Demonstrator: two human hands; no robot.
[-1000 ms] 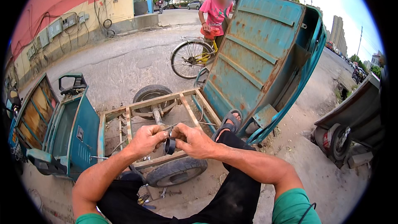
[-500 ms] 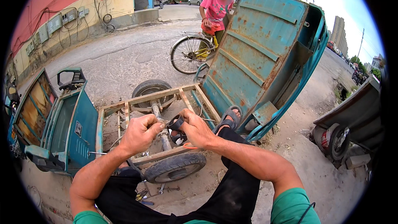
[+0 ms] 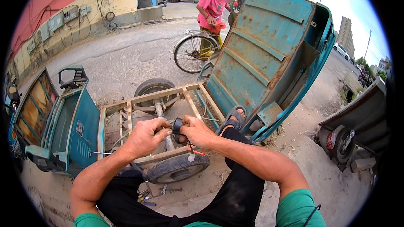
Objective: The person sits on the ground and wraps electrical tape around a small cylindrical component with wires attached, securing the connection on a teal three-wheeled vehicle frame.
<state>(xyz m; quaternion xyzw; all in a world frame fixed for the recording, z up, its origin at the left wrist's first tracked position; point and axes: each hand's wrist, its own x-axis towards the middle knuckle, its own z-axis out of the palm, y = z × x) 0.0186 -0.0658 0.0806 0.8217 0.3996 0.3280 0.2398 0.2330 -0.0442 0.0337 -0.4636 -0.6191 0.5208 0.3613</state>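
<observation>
My left hand [image 3: 149,134] is closed just left of a black roll of what looks like tape [image 3: 177,126], pinching something small that I cannot make out. My right hand [image 3: 193,132] grips that roll. Beneath it hang a dark cord and a small orange object [image 3: 200,153]. Both hands are above the axle [image 3: 168,143] of an open metal frame [image 3: 190,105] with a near tyre [image 3: 176,170] and a far tyre. My sandalled foot [image 3: 233,120] rests by an upturned rusty teal cargo body [image 3: 261,46]. Wrenches and other tools [image 3: 164,190] lie on the ground below.
At the left stands a teal box section [image 3: 75,130] with an opened panel [image 3: 35,111]. A person in pink [image 3: 209,6] stands with a yellow bicycle [image 3: 191,54] beyond the frame. A metal sheet with a wheel [image 3: 343,145] is at right, a wired wall [image 3: 63,21] behind.
My hands have shifted around the black roll, which is turned differently, with the orange object now dangling below. The person in pink leans further forward, and a white car has appeared on the right-hand road.
</observation>
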